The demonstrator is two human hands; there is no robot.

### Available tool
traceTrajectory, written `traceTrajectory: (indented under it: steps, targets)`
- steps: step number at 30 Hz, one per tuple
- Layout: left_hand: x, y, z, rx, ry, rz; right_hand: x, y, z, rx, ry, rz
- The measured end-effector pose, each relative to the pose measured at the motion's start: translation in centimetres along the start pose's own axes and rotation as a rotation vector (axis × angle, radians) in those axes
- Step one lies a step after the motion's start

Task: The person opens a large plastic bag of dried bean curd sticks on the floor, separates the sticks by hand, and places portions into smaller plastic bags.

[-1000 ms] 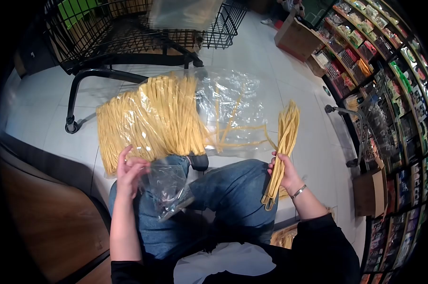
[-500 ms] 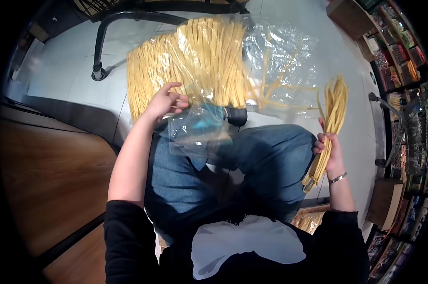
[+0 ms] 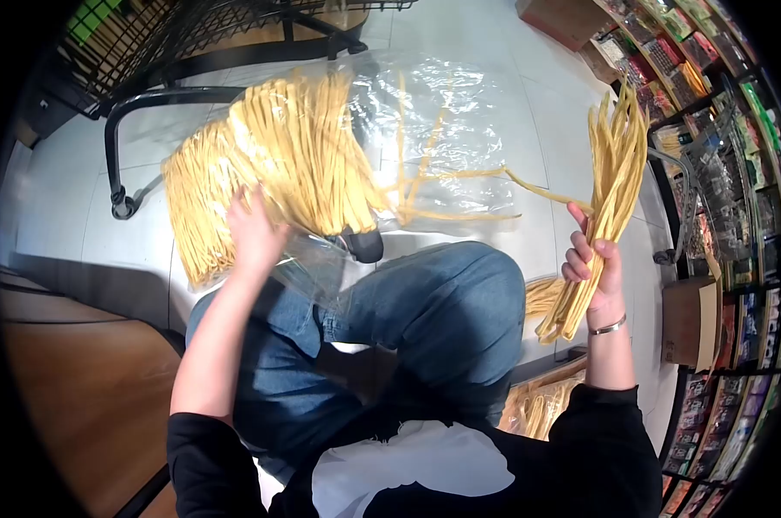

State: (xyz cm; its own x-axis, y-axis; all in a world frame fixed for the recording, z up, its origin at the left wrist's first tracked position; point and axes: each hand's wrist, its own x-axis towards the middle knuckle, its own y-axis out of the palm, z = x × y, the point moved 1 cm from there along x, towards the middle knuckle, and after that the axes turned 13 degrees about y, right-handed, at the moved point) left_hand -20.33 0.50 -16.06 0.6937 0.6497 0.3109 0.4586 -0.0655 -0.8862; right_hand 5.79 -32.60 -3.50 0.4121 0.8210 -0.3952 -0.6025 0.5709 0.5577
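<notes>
My right hand (image 3: 599,269) is wrapped round a bundle of long yellow strips (image 3: 616,168), perhaps dried bean curd sticks, held upright and slightly tilted beside my right knee. One strip juts left from the bundle toward the bag. A large clear plastic bag (image 3: 472,108) lies on the floor in front of me, with a thick row of the same yellow strips (image 3: 300,151) in its left part. A few loose strips (image 3: 426,155) lie crossed at its right part. My left hand (image 3: 256,235) rests on the packed strips near the bag's near edge, fingers apart.
Below my right arm stands a box (image 3: 541,401) with bagged yellow strips, and more strips (image 3: 543,296) lie beside my knee. Shelves of packaged goods (image 3: 744,250) and a cardboard box (image 3: 691,324) line the right. A black wheeled frame (image 3: 118,164) stands at the left.
The view has shifted, so the bag appears further left and lower. My left hand has come down onto the packed strips. The bundle stays in my right hand, and more loose strips show below it.
</notes>
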Motion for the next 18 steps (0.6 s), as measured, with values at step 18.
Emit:
traceTrajectory:
  steps: [18]
  targets:
    - [9.2,3.9,-25.5,-0.176,0.896,-0.244,-0.4,3.8,8.8,-0.208,0.042,-0.048]
